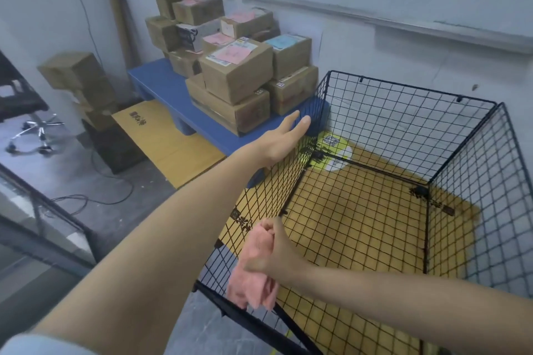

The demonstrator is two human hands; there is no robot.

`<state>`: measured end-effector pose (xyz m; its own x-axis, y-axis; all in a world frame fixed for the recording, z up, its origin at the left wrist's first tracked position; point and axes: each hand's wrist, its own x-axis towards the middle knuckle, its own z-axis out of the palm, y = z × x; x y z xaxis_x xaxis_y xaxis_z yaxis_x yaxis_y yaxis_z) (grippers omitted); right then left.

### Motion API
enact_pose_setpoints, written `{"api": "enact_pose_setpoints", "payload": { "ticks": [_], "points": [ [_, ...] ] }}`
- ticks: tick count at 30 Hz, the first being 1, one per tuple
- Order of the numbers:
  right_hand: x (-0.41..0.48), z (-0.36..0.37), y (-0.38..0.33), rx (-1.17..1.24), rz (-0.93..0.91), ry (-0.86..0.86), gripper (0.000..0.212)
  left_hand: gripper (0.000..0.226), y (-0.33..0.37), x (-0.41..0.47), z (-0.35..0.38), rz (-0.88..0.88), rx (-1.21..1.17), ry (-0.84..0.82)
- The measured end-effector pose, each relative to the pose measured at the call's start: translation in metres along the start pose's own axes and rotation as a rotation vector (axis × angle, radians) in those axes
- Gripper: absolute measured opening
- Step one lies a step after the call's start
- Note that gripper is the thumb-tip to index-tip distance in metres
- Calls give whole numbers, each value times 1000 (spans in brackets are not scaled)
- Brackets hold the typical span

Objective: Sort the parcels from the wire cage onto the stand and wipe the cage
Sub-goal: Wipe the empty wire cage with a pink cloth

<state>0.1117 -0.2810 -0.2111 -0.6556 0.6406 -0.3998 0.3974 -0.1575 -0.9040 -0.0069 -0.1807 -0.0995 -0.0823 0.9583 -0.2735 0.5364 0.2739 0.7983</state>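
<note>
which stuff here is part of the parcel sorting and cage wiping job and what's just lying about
Job:
black wire cage
blue plastic stand
brown cardboard parcels stacked on it
pink cloth, gripped by the right hand
left hand, open near the cage's rim

Lying about:
chrome office chair base
black floor cables
blurred brown boxes by the left wall

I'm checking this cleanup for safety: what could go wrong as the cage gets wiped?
The pink cloth gripped by the right hand could snag on the mesh of the wire cage. The left hand, open beside the stacked parcels on the blue stand, might nudge that uneven stack.
</note>
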Motion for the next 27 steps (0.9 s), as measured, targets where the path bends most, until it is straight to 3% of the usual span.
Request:
{"api": "enact_pose_setpoints", "payload": {
  "ticks": [8, 17, 27],
  "points": [
    [-57, 7, -62, 95, -419, -39, 70, 76, 3, -5, 1, 19, -40, -17],
    [-44, 23, -45, -134, -627, 33, 55, 73, 5, -6, 0, 14, -20, -15],
    [-30, 26, -13, -178, -547, -49, 49, 69, 5, -11, -1, 15, 2, -26]
  ]
}}
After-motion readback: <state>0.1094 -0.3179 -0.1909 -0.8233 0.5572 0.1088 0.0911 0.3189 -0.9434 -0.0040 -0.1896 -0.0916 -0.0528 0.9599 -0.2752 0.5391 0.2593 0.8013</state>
